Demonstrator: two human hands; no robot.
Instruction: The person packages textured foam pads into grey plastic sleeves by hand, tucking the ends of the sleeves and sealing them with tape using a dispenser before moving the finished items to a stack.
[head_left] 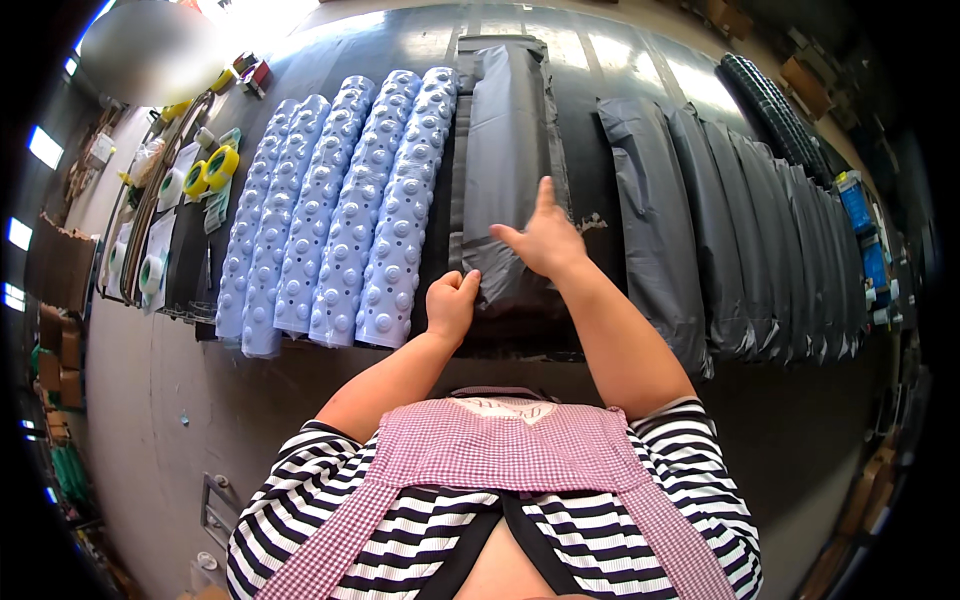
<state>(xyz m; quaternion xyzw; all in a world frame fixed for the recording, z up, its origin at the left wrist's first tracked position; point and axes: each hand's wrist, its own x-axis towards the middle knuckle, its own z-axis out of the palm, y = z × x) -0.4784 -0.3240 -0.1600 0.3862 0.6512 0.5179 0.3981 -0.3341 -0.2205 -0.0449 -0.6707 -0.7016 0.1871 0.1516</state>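
Note:
A long grey plastic mailing bag, bulging with something rolled inside, lies lengthwise on the dark table in front of me. My left hand is closed at its near left corner, thumb up, pinching the plastic edge. Over the bag's near right side is my right hand, thumb and index finger stretched apart, slightly blurred; its other fingers are partly hidden. To the left lie several rolled pale-blue bubbled mats, side by side. On the right, several filled grey mailing bags stand in a leaning row.
Yellow tape rolls and white label rolls sit at the table's left end. A dark textured roll lies at the far right, near blue packets. A blurred round shape covers the upper left.

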